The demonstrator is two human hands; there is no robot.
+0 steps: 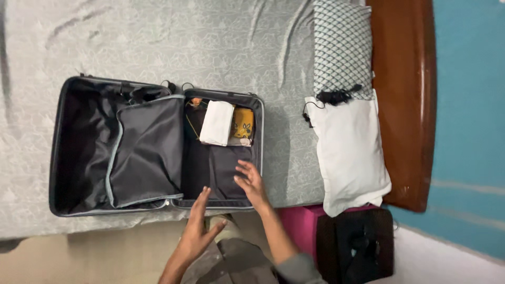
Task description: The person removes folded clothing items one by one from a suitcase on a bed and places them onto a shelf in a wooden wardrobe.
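An open grey suitcase [58,158] lies flat on a bed. Its left half holds a loose grey zip divider flap [144,150]. In the right half lie a folded white cloth [216,122] and a yellow patterned item [243,123] above a dark folded garment [213,165]. My right hand [250,182] rests with fingers spread on the dark garment near the suitcase's right wall. Open and empty, my left hand [198,227] hovers over the suitcase's near edge.
The bed has a pale patterned sheet [173,39]. A white pillow [350,150] and a patterned pillow [342,47] lie by the brown headboard [407,100], with a black cable bundle [334,96] on them. A pink stool [300,223] and a dark bag [357,244] stand beside the bed.
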